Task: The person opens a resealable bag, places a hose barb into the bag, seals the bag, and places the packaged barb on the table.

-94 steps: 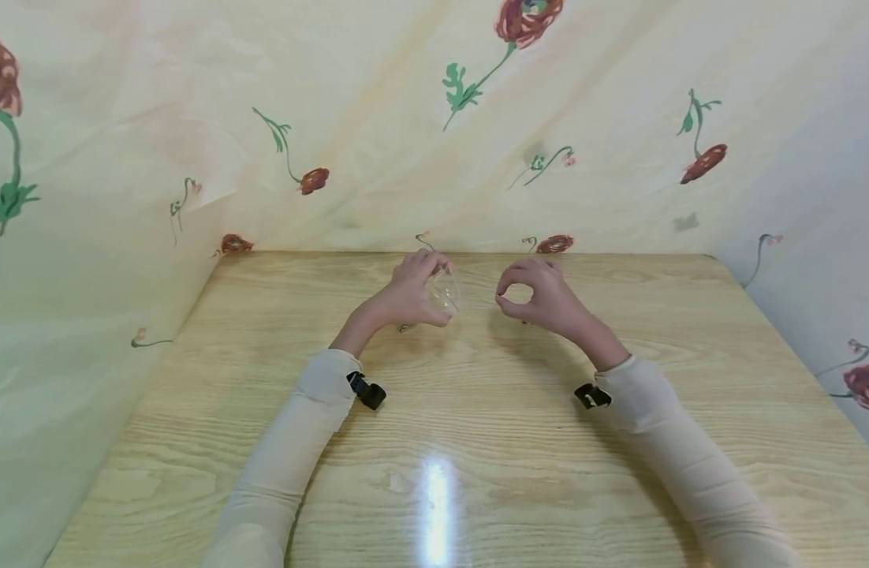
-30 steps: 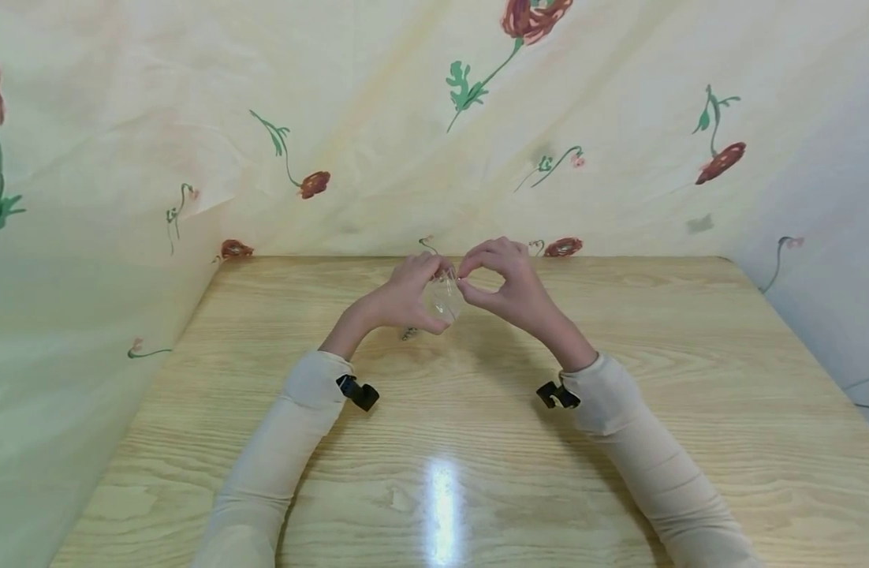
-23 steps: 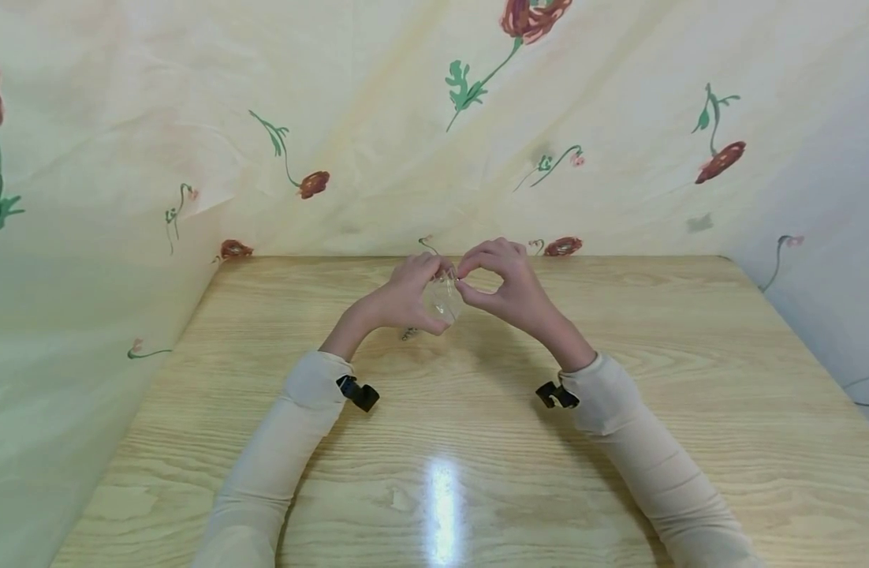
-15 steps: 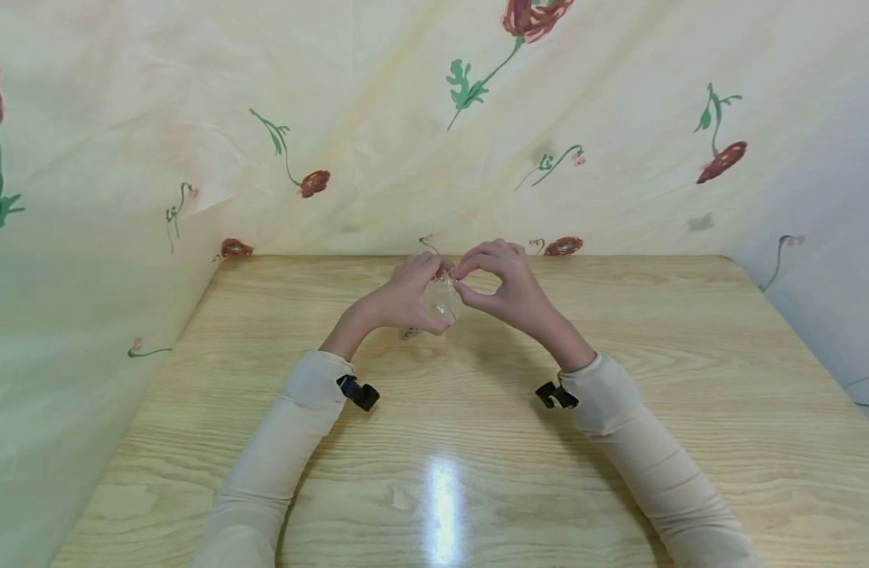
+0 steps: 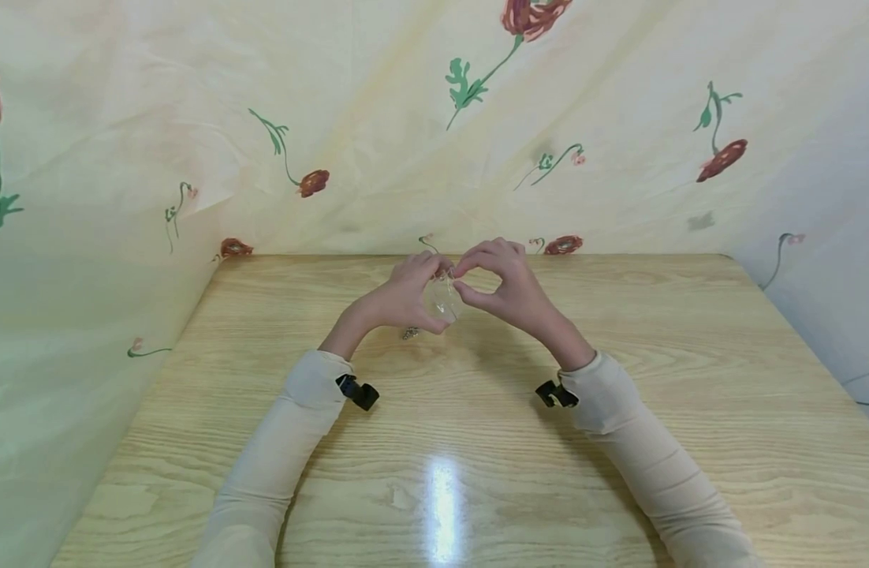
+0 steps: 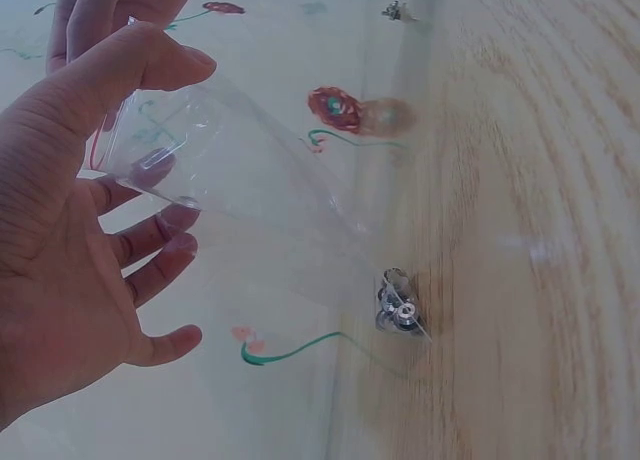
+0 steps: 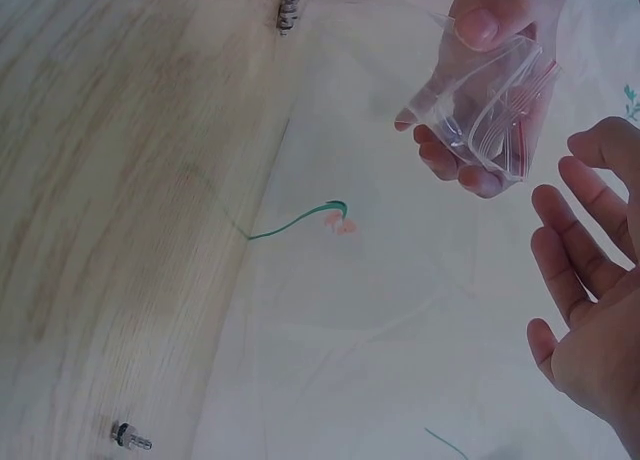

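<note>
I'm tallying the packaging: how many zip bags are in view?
1: the clear zip bag, held by the left hand, with metal fittings in its bottom corner. Another could be hidden from view.

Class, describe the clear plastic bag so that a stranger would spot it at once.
Start at the wooden table and go toward its far edge, to the left hand. It holds the clear plastic bag. Unlike the loose metal fitting on the table, this is see-through, with a red stripe near its mouth.
</note>
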A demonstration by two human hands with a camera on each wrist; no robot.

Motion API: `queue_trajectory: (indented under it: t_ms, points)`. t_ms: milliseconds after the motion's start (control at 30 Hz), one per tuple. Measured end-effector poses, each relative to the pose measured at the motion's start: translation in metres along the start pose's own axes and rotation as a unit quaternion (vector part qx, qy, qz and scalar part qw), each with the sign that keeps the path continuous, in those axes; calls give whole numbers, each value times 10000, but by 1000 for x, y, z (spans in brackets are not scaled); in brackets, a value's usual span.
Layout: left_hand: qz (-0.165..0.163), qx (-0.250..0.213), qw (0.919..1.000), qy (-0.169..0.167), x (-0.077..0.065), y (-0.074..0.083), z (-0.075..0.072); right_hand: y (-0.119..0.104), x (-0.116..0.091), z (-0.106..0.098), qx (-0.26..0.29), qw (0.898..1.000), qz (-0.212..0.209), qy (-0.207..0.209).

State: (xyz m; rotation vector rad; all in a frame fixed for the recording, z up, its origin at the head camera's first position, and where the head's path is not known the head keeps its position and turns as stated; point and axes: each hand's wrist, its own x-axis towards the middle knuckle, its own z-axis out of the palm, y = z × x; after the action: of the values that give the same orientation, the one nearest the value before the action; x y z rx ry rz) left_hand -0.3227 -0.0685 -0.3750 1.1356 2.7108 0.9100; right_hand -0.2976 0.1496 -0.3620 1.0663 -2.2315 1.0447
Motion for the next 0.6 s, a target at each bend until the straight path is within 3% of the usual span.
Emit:
queue_trajectory:
  t_ms: [600]
  points:
    - [155,-114,9998,22,1,-4,-1,8,1,-12,-89,9996,166,-206]
